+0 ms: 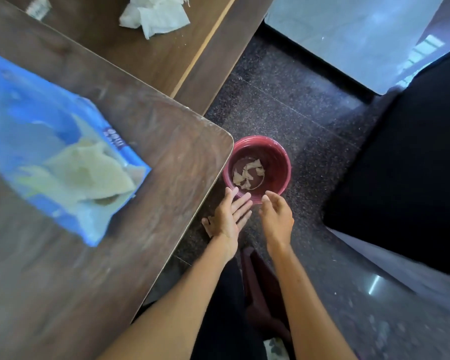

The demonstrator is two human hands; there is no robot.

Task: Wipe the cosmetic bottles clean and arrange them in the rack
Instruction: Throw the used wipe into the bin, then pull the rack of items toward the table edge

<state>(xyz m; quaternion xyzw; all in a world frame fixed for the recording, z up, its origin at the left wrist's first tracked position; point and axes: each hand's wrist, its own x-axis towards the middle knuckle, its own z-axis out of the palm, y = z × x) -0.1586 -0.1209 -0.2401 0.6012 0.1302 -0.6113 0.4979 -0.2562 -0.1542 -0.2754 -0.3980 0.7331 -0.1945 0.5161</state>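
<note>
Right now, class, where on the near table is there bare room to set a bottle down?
Bare wood runs along the table edge, between the blue pack and the rounded corner, and nearer, below the pack. The pack fills the left. Both hands are over the floor by the red bin.

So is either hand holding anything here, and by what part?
Nothing is held. The left hand and right hand are both empty, fingers loose, above the red bin on the floor.
</note>
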